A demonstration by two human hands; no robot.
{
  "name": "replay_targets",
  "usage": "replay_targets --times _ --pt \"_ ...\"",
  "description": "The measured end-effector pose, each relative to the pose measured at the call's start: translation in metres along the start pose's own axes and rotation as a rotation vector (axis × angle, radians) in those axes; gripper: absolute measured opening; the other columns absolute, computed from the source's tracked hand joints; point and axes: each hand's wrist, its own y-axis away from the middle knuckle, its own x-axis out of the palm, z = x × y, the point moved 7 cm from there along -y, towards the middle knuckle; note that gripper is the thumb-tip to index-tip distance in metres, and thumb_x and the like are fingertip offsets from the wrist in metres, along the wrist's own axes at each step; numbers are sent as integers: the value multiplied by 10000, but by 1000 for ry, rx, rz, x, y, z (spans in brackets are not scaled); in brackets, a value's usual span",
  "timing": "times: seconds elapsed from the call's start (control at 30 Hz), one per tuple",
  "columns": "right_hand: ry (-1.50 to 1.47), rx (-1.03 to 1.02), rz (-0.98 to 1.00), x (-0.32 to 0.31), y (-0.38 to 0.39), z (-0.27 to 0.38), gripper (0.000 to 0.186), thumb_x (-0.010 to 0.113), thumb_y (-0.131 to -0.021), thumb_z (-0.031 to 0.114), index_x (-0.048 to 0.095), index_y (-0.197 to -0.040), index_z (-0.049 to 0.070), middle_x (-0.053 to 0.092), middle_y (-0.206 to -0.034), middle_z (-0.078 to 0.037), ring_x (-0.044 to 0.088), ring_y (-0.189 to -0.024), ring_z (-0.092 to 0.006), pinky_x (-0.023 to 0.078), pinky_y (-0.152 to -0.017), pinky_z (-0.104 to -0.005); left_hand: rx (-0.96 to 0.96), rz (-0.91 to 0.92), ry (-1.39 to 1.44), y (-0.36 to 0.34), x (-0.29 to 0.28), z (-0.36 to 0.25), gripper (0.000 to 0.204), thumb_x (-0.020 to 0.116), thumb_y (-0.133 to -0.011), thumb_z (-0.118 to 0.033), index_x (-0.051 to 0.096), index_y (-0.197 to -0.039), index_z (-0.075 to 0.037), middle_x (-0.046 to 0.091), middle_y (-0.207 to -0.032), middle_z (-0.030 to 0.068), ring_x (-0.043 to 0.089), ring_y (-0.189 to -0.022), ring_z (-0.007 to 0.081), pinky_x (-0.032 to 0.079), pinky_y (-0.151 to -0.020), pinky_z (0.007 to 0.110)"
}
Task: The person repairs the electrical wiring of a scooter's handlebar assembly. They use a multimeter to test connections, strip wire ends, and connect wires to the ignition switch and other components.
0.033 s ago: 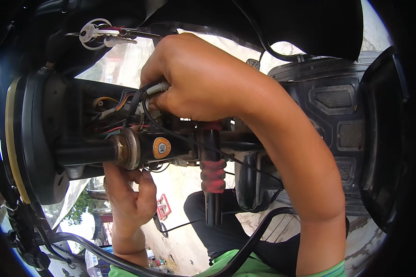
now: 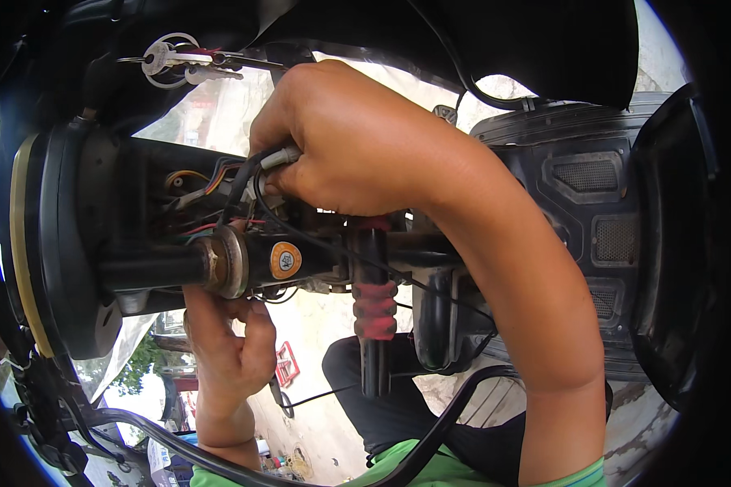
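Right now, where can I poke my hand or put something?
Maybe over the pale ground, between the left hand and the red ribbed sleeve, though a thin black cable crosses lower down. The black panel with mesh patches, right of the right arm, looks bare too. It's crowded where the right hand pinches a grey connector among coloured wires.

Outdoors, it seems: a leafy tree point(image 2: 140, 368) stands toward the daylit, pale ground's point(image 2: 329, 430) left edge.

Keys point(image 2: 157, 59) (silvery ones), green foliage point(image 2: 138, 369) farther off.
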Motion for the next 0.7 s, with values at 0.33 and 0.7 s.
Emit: replay_targets --times 0.33,0.7 --pt "-102 143 16 -1 7 1 220 632 -668 -47 750 -854 -54 675 -810 -294 686 -791 -441 554 -713 -458 -19 2 88 -1 1 4 762 480 -848 80 167 -1542 115 483 -1462 278 652 -1009 194 519 -671 226" --pt "-50 161 -50 2 5 -3 172 659 -717 17 747 -848 -51 687 -846 -287 686 -867 -444 552 -783 -471 29 -7 -6 -2 3 2 760 490 -829 72 195 -1526 130 566 -1339 254 659 -858 172 517 -657 233"
